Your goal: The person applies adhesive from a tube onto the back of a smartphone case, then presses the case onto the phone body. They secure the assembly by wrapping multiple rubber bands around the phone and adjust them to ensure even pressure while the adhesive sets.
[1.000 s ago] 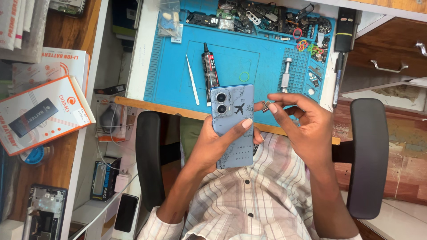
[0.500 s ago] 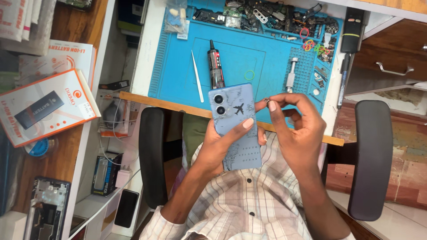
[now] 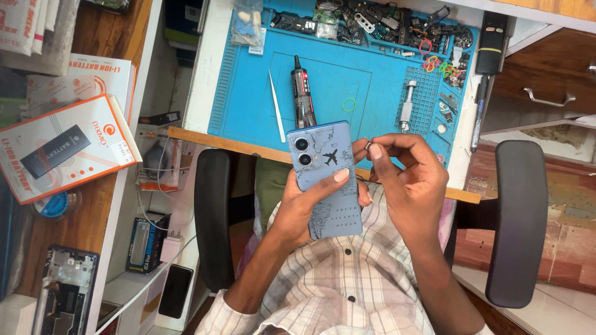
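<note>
My left hand [image 3: 304, 208] grips the pale blue slab-shaped phone with the map-and-aeroplane printed back [image 3: 326, 177] above my lap, camera side up for access. My right hand [image 3: 406, 180] pinches a tiny dark part [image 3: 367, 146] between its fingers [image 3: 375, 151], just beside the phone's upper edge; the blue silicone mat [image 3: 335, 80] on the table keeps tools near

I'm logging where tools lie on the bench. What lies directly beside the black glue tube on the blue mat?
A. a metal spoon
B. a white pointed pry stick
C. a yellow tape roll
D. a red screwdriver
B: a thin white pointed pry stick lies just left of the black glue tube on the blue silicone work mat.
</note>
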